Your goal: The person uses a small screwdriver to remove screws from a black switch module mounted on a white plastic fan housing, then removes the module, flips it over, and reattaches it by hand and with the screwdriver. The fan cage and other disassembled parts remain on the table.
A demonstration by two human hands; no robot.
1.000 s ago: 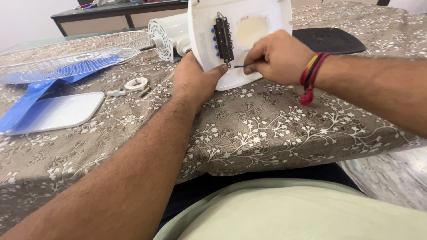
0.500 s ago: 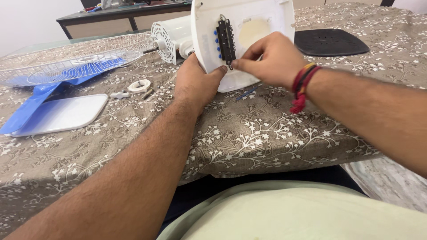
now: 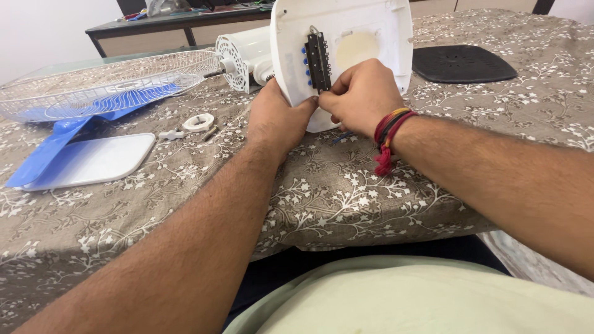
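Note:
A white fan base (image 3: 365, 25) stands tilted on its edge on the table, its underside facing me, with a black switch block (image 3: 317, 60) with blue buttons fixed to it. My left hand (image 3: 275, 120) grips the base's lower left edge. My right hand (image 3: 359, 96), with red and yellow threads at the wrist, is closed with its fingertips pinched at the bottom of the switch block; what it pinches is hidden. The white motor housing (image 3: 244, 59) lies just behind the base.
A wire fan guard (image 3: 105, 83) over blue blades (image 3: 55, 145) lies at the left, with a white panel (image 3: 93, 161) in front of it. A white ring (image 3: 198, 121) and small screws sit nearby. A black pad (image 3: 461, 63) lies at the back right. Flowered cloth (image 3: 346, 192) covers the table.
My right hand has slid a little left and down along the switch block. The view has shifted slightly; the fan base stays upright in my left hand.

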